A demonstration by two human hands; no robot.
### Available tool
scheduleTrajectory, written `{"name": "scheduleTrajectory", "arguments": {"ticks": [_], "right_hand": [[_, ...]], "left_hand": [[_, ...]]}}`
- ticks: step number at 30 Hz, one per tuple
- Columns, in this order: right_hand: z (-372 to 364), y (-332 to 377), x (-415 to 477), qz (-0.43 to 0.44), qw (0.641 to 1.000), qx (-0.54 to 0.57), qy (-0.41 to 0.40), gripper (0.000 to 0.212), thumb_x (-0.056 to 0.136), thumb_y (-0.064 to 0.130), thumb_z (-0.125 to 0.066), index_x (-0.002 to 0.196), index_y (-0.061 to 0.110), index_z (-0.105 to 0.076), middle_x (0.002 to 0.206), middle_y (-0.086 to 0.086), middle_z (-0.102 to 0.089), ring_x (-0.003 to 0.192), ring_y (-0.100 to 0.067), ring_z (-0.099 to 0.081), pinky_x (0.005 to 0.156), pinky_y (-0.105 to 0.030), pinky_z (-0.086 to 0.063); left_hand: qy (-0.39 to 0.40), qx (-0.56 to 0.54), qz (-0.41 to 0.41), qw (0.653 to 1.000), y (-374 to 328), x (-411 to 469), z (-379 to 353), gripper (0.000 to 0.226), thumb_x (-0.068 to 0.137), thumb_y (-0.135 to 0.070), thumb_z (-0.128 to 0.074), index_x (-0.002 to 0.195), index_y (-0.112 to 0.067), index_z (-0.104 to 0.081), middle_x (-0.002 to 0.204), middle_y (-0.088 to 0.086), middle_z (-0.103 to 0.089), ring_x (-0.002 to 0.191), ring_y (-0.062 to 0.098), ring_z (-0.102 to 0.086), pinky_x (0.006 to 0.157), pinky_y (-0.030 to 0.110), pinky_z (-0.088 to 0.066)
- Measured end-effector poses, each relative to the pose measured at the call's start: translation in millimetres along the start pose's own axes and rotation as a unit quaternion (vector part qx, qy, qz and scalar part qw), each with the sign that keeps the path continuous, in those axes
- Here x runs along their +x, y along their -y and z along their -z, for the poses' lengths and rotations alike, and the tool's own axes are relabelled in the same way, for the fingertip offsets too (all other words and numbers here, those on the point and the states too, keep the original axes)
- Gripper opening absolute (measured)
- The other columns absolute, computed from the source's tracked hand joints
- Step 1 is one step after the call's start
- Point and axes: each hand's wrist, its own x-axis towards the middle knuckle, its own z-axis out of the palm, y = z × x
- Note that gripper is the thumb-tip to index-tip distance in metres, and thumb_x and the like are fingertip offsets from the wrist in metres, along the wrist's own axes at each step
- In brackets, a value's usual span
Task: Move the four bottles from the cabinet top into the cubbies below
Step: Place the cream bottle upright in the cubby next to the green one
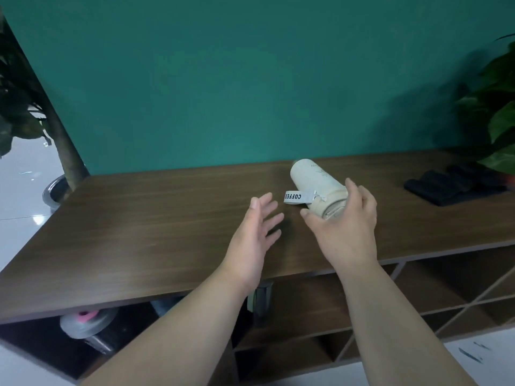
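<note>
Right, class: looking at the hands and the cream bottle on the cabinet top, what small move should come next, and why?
Probably close the right hand around the cream bottle. It lies on its side on the cabinet top, the only bottle visible up there, and the open right hand is already at its near end; the left hand is open beside it.

I see a cabinet top [139, 218] of dark wood-grain laminate with a soft sheen. The cream bottle [315, 185] near its back edge looks matt and smooth, its strap [296, 196] like woven cloth. At the right edge lies dark, matt fabric [454, 185]. The floor tiles [16, 190] look glossy.
</note>
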Motion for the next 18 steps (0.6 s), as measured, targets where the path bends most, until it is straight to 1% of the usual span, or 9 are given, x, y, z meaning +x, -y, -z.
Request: {"name": "scheduleTrajectory", "arguments": {"ticks": [2, 4, 6, 10, 13, 15, 16, 17, 18], "right_hand": [[-9, -5, 8, -0.001, 1.0, -0.014, -0.01, 0.104, 0.073, 0.051, -0.082, 0.156, 0.031, -0.022, 0.164, -0.003, -0.018, 0.148, -0.028, -0.033, 0.112, -0.049, -0.044], [-13, -9, 14, -0.005, 1.0, -0.014, -0.023, 0.1, 0.074, 0.047, -0.083, 0.154, 0.031, -0.025, 0.16, -0.004, -0.022, 0.137, -0.029, -0.047, 0.103, -0.046, -0.052], [-13, -10, 16, -0.007, 0.999, -0.005, -0.03, 0.094, 0.074, 0.042, -0.082, 0.151, 0.03, -0.03, 0.153, -0.003, -0.028, 0.125, -0.028, -0.054, 0.096, -0.042, -0.054], [8, -2, 5, 0.019, 0.998, 0.025, -0.047, 0.091, 0.07, 0.039, -0.081, 0.147, 0.034, -0.034, 0.147, 0.001, -0.031, 0.124, -0.023, -0.052, 0.099, -0.039, -0.051], [45, 11, -18, 0.037, 0.997, 0.048, -0.043, 0.088, 0.068, 0.038, -0.082, 0.144, 0.036, -0.038, 0.142, 0.008, -0.034, 0.12, -0.014, -0.05, 0.091, -0.03, -0.043], [74, 19, -41, 0.056, 0.996, 0.064, -0.027, 0.085, 0.067, 0.037, -0.083, 0.141, 0.039, -0.04, 0.135, 0.016, -0.034, 0.111, -0.005, -0.049, 0.089, -0.028, -0.041], [88, 22, -53, 0.065, 0.995, 0.073, -0.018, 0.083, 0.067, 0.036, -0.083, 0.138, 0.043, -0.041, 0.131, 0.02, -0.034, 0.106, 0.001, -0.05, 0.088, -0.027, -0.041], [101, 24, -67, 0.073, 0.994, 0.079, -0.007, 0.08, 0.066, 0.037, -0.082, 0.134, 0.046, -0.041, 0.128, 0.023, -0.034, 0.106, 0.006, -0.05, 0.085, -0.024, -0.042], [113, 25, -80, 0.081, 0.994, 0.08, 0.003, 0.078, 0.064, 0.039, -0.081, 0.13, 0.05, -0.041, 0.126, 0.025, -0.034, 0.107, 0.016, -0.048, 0.082, -0.02, -0.041]], "left_hand": [[0.003, -0.016, 0.014, 1.0, 3, 12, -5, 0.063, 0.104, -0.053, -0.022, 0.153, -0.018, -0.039, 0.155, 0.005, -0.048, 0.138, 0.023, -0.051, 0.119, 0.046, -0.038], [0.002, -0.035, 0.024, 0.999, 5, 23, -9, 0.065, 0.103, -0.056, -0.023, 0.152, -0.018, -0.04, 0.154, 0.006, -0.049, 0.138, 0.024, -0.051, 0.119, 0.047, -0.038], [0.008, -0.042, 0.033, 0.999, 6, 31, -12, 0.066, 0.102, -0.058, -0.023, 0.152, -0.019, -0.04, 0.155, 0.007, -0.048, 0.14, 0.024, -0.049, 0.121, 0.048, -0.035], [0.016, -0.047, 0.024, 0.998, 6, 32, -14, 0.066, 0.104, -0.057, -0.021, 0.157, -0.02, -0.032, 0.165, 0.005, -0.032, 0.152, 0.02, -0.029, 0.126, 0.045, -0.024], [-0.01, -0.072, 0.011, 0.997, 4, 23, -14, 0.065, 0.103, -0.057, -0.025, 0.158, -0.023, -0.028, 0.169, 0.001, -0.024, 0.156, 0.017, -0.021, 0.128, 0.045, -0.018], [-0.002, -0.083, 0.011, 0.997, 1, 9, -15, 0.07, 0.099, -0.064, -0.028, 0.158, -0.025, -0.029, 0.168, 0.001, -0.027, 0.155, 0.016, -0.024, 0.128, 0.045, -0.019], [0.023, -0.085, 0.01, 0.996, 2, 0, -15, 0.074, 0.096, -0.067, -0.029, 0.157, -0.026, -0.032, 0.166, 0.001, -0.033, 0.153, 0.017, -0.03, 0.127, 0.046, -0.021], [0.053, -0.094, 0.007, 0.994, 2, -14, -17, 0.076, 0.094, -0.069, -0.028, 0.155, -0.025, -0.036, 0.162, 0.002, -0.041, 0.15, 0.019, -0.038, 0.125, 0.048, -0.025], [0.076, -0.106, 0.006, 0.992, 3, -29, -18, 0.077, 0.093, -0.069, -0.026, 0.154, -0.024, -0.039, 0.158, 0.003, -0.047, 0.146, 0.022, -0.044, 0.123, 0.05, -0.029]]}}
